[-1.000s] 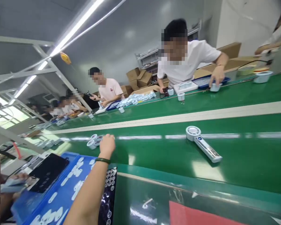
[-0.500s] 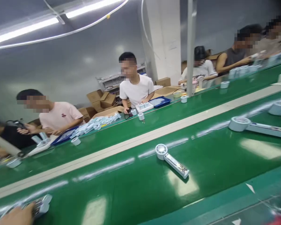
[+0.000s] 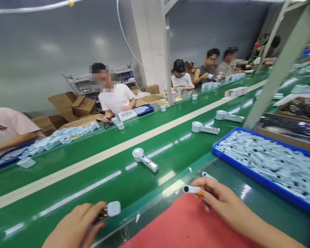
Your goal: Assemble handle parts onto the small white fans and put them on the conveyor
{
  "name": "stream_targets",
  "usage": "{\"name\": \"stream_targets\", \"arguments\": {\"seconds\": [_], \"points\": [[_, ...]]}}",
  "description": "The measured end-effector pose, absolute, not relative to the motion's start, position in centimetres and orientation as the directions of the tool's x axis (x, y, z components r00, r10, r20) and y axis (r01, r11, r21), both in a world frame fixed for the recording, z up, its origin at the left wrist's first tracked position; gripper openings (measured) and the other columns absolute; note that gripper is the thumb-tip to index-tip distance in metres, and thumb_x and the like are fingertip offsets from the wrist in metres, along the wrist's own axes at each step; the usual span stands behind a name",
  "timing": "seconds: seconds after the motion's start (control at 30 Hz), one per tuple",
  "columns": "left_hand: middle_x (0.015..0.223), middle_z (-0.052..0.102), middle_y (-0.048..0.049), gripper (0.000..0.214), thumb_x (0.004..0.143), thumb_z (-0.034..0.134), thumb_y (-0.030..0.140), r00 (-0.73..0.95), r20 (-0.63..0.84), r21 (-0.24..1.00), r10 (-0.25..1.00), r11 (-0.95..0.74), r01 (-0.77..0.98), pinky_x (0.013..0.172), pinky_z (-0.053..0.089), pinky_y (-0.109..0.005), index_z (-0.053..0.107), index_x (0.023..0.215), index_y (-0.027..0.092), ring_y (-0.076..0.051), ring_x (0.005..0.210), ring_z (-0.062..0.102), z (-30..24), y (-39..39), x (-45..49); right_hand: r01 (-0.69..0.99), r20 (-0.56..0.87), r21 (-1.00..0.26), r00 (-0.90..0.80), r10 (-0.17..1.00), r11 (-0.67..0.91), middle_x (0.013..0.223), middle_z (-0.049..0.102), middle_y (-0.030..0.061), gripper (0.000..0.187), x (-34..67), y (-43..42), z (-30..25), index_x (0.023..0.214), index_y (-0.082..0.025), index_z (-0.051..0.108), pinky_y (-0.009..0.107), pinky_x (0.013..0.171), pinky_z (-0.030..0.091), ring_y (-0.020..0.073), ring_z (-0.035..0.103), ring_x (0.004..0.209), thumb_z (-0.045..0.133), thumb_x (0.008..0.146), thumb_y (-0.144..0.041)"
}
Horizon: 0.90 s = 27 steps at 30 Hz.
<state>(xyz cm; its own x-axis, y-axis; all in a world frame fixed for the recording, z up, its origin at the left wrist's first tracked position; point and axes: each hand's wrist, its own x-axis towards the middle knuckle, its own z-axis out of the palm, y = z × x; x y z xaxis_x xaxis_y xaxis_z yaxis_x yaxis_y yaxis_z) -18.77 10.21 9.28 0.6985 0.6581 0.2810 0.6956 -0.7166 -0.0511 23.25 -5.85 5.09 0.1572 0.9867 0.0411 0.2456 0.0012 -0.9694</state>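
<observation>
My left hand point(image 3: 76, 224) is closed around a light-blue handheld fan point(image 3: 114, 208) at the near edge of the green belt. Only the squared end of its handle and some dark inner parts show; my fingers hide the remainder. My right hand point(image 3: 222, 201) pinches a slim light-blue plastic cover point(image 3: 192, 189) with a dark round spot, above a red mat point(image 3: 178, 225). Just behind those fingers lies another light-blue cover point(image 3: 208, 176). On the belt ahead rests a fan point(image 3: 147, 161) with its handle's inside exposed.
A blue tray point(image 3: 223, 151) heaped with light-blue covers stands at right, beside a slanted metal post point(image 3: 271, 81). More fans point(image 3: 206, 128) lie along the belt point(image 3: 93, 193). Across it, several co-workers point(image 3: 117, 98) sit by a pile of light-blue parts point(image 3: 64, 134).
The view has swung right and down. My left hand has brought the fan nearer, off its earlier place at the belt's far left. My right hand has come into view with a cover.
</observation>
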Motion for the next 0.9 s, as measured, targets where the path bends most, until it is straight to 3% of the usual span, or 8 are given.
{"name": "stream_targets", "arguments": {"seconds": [0.1,0.17,0.27,0.4,0.5,0.67,0.9], "points": [[0.085,0.067,-0.0008,0.037,0.084,0.069,0.035,0.875,0.223,-0.138,0.429,-0.875,0.464,0.058,0.053,-0.03,0.061,0.12,0.03,-0.019,0.071,0.065,9.5,4.0,-7.3,0.145,0.041,-0.989,0.132,0.99,0.022,0.075,0.056,-0.0007,0.032,23.6,-6.1,7.1,0.117,-0.02,0.06,0.03,0.067,0.046,0.0183,0.059,0.069,0.056,0.095,-0.043],[0.079,0.065,-0.0009,0.044,0.074,0.081,0.035,0.917,0.202,-0.192,0.343,-0.905,0.38,0.055,0.051,-0.034,0.063,0.114,0.026,-0.022,0.067,0.063,9.1,0.8,-1.6,0.123,0.07,-0.991,0.128,0.989,0.055,0.072,0.057,-0.0008,0.028,23.8,-6.7,7.6,0.114,-0.019,0.061,0.03,0.066,0.044,0.018,0.058,0.069,0.056,0.095,-0.04],[0.082,0.065,-0.0018,0.052,0.065,0.088,0.037,0.909,0.113,-0.163,0.4,-0.896,0.414,0.06,0.053,-0.04,0.065,0.11,0.026,-0.026,0.071,0.063,8.1,-1.7,2.5,0.106,0.123,-0.988,0.153,0.98,0.108,0.08,0.059,0.0017,0.026,24.0,-7.6,7.5,0.106,-0.019,0.066,0.03,0.066,0.042,0.0177,0.055,0.072,0.057,0.095,-0.041],[0.097,0.065,-0.0045,0.045,0.075,0.082,0.03,0.846,0.022,0.016,0.532,-0.847,0.532,0.08,0.053,-0.048,0.062,0.115,0.026,-0.028,0.089,0.061,7.5,-1.6,1.5,0.06,0.112,-0.993,0.131,0.985,0.105,0.091,0.063,0.0045,0.028,23.9,-8.1,6.7,0.107,-0.019,0.068,0.032,0.071,0.043,0.0202,0.056,0.081,0.057,0.094,-0.041],[0.114,0.061,-0.0074,0.044,0.082,0.075,0.029,0.828,0.021,0.175,0.56,-0.818,0.548,0.088,0.05,-0.049,0.057,0.123,0.027,-0.028,0.103,0.057,7.6,-0.9,-0.5,0.056,0.129,-0.991,0.089,0.988,0.125,0.091,0.064,0.0025,0.021,23.2,-8.3,6.2,0.106,-0.021,0.069,0.031,0.072,0.044,0.0191,0.057,0.08,0.056,0.095,-0.034],[0.125,0.057,-0.0084,0.039,0.089,0.067,0.04,0.816,0.117,0.412,0.566,-0.776,0.478,0.095,0.047,-0.045,0.054,0.123,0.025,-0.025,0.113,0.053,7.5,-0.9,-1.4,0.328,0.305,-0.9,0.002,0.952,0.288,0.101,0.063,0.0008,0.019,21.5,-9.1,5.3,0.108,-0.026,0.067,0.035,0.08,0.042,0.0196,0.057,0.093,0.05,0.1,-0.021],[0.117,0.063,-0.0053,0.023,0.094,0.06,0.032,0.819,0.208,0.462,0.535,-0.792,0.399,0.106,0.037,-0.049,0.058,0.116,0.025,-0.023,0.113,0.053,7.6,-1.3,-0.9,0.58,0.408,-0.73,-0.055,0.911,0.362,0.095,0.062,0.0031,0.017,19.7,-10.7,4.2,0.106,-0.024,0.063,0.04,0.08,0.035,0.0231,0.054,0.09,0.047,0.102,-0.017]]}}
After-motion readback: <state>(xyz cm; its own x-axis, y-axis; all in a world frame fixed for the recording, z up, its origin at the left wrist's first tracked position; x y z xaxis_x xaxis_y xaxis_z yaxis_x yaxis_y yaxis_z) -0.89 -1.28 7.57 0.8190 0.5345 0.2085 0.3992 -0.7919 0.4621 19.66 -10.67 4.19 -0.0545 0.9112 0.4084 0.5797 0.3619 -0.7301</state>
